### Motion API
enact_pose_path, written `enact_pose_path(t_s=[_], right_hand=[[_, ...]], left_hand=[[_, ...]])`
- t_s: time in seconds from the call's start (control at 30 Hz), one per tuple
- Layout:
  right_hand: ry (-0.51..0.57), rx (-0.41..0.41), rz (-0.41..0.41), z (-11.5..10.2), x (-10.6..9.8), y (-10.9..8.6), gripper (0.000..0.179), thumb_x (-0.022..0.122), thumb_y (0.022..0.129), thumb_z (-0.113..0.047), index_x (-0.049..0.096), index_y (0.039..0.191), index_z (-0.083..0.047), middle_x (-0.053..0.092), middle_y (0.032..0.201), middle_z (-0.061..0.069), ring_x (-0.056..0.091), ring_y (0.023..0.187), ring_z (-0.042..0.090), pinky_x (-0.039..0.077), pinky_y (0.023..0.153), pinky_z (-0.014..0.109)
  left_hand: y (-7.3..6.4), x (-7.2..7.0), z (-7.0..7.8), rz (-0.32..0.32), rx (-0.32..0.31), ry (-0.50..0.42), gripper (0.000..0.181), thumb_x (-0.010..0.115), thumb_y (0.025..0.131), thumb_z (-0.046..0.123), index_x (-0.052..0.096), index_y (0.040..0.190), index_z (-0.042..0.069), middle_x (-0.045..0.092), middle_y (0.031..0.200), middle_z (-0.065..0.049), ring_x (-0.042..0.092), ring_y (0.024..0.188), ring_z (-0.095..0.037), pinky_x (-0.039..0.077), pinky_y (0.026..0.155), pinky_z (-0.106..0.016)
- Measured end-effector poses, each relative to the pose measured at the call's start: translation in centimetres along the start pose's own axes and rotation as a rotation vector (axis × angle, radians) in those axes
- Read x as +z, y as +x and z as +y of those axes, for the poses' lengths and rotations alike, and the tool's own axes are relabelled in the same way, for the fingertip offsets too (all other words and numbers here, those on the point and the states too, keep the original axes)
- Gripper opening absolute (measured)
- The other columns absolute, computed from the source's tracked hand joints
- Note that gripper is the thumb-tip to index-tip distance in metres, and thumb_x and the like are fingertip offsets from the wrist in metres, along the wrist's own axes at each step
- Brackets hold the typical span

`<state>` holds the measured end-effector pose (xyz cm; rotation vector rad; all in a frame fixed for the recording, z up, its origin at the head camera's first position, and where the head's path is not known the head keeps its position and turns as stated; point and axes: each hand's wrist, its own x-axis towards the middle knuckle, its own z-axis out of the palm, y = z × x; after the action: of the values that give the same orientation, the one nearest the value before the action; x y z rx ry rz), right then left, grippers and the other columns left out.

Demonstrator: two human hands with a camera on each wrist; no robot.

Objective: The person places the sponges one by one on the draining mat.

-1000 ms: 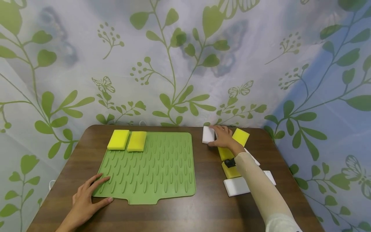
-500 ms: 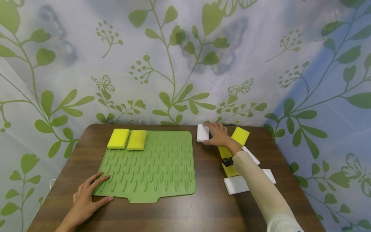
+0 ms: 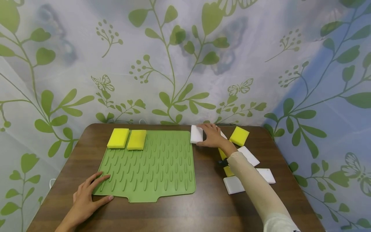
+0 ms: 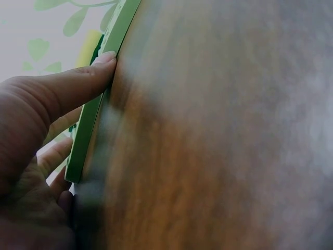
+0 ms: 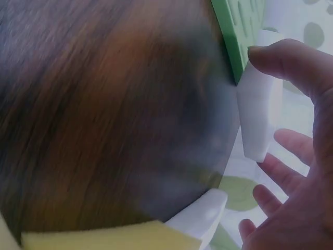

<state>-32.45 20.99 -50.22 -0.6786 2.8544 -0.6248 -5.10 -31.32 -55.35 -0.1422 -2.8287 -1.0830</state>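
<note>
My right hand (image 3: 212,136) pinches a white sponge (image 3: 196,134) between thumb and fingers, at the back right corner of the green ridged mat (image 3: 162,161). In the right wrist view the thumb lies on the white sponge (image 5: 255,114), close to the mat's edge (image 5: 231,47). My left hand (image 3: 84,196) rests at the mat's front left corner with its fingers spread. The left wrist view has that thumb (image 4: 86,80) touching the mat's edge (image 4: 86,135). Two yellow sponges, the left one (image 3: 118,138) and the right one (image 3: 137,140), lie side by side on the mat's back left.
Right of the mat lie loose sponges: a yellow one (image 3: 239,136) at the back, white ones (image 3: 248,156) (image 3: 266,176) and another white one (image 3: 233,185) partly under my right arm. Further yellow ones (image 3: 228,171) are partly hidden by it. A patterned cloth (image 3: 174,64) hangs behind the brown table (image 3: 208,209).
My right hand has moved left with the white sponge, from the table toward the mat's back right corner. More of the sponges on the right now show. My left hand has stayed in place.
</note>
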Motion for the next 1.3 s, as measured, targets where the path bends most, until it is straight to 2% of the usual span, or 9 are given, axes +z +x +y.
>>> enact_pose_path(t_s=[0.3,0.77,1.03,1.3], right_hand=[[0.02,-0.034,-0.013,-1.3,0.6,0.4,0.09,0.085,0.088,-0.047,0.045,0.164,-0.021,0.043,0.168,0.013,0.034,0.147,0.042,0.026,0.112,0.066],[-0.028,-0.068,-0.027,-2.8,1.4,1.1,0.091,0.084,0.089,-0.054,0.045,0.165,-0.021,0.043,0.168,0.012,0.032,0.154,0.042,0.026,0.116,0.066],[-0.042,-0.085,-0.045,-4.1,1.9,1.3,0.096,0.083,0.089,-0.058,0.04,0.167,-0.023,0.041,0.17,0.012,0.032,0.156,0.043,0.025,0.121,0.071],[-0.053,-0.104,-0.054,-5.4,2.5,2.2,0.096,0.081,0.09,-0.061,0.039,0.168,-0.025,0.041,0.169,0.011,0.032,0.155,0.04,0.027,0.12,0.067]], left_hand=[[-0.1,0.0,0.0,-0.002,-0.001,-0.002,0.078,0.094,0.083,0.029,0.06,0.152,0.021,0.037,0.165,-0.024,0.029,0.136,-0.067,0.021,0.089,-0.079],[0.0,0.1,-0.2,0.0,0.001,0.004,0.078,0.095,0.082,0.03,0.06,0.152,0.022,0.038,0.165,-0.023,0.031,0.136,-0.067,0.022,0.089,-0.079],[-0.1,0.0,-0.1,-0.002,0.001,-0.001,0.077,0.094,0.083,0.029,0.06,0.152,0.022,0.037,0.166,-0.023,0.031,0.135,-0.067,0.022,0.089,-0.079],[0.0,0.0,-0.2,-0.001,0.0,0.0,0.077,0.094,0.083,0.029,0.06,0.152,0.022,0.037,0.166,-0.023,0.03,0.136,-0.067,0.022,0.089,-0.078]])
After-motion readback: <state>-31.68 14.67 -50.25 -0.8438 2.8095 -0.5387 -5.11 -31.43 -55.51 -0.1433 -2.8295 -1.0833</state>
